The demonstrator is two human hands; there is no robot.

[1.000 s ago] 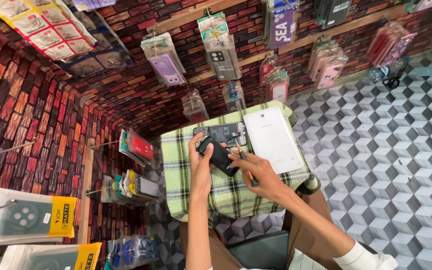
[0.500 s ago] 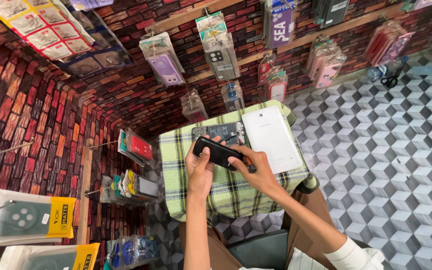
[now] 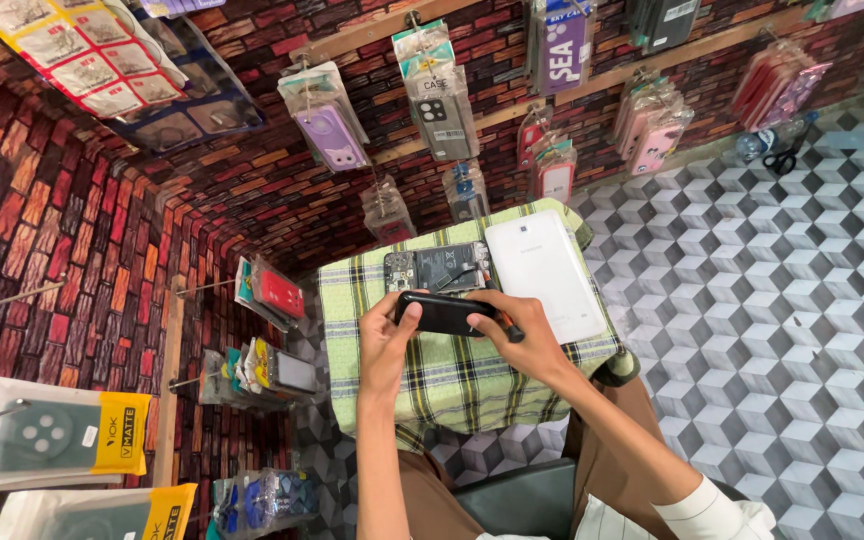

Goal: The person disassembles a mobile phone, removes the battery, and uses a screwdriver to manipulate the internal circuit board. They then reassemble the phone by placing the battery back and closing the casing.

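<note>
- We are looking down at one small table covered by a green checked cloth, standing on a floor of grey cube-pattern tiles.
- We are seeing two hands over the table, both gripping one black phone held level just above the cloth.
- The left hand is taking the phone's 9 o'clock end, its fingers curling narrowly around the edge and thumb pressing on top.
- The right hand is holding the phone's 3 o'clock end, its fingers closing on it; something small and dark is showing by its thumb, but we cannot tell what.
- At 12 o'clock from the phone, one opened device is lying on the cloth with its dark insides and battery showing.
- At 1 to 2 o'clock from the phone, one white tablet is lying flat, just beside the opened device.
- On the brick-pattern wall at 12 o'clock, we are counting about ten packaged phone cases hanging from one wooden rail, among them one purple case and one grey case.
- At 9 o'clock, two yellow-edged packs are hanging close to the camera, with several more packed items on hooks between them and the table.
- One pair of scissors is lying far off at 2 o'clock.
</note>
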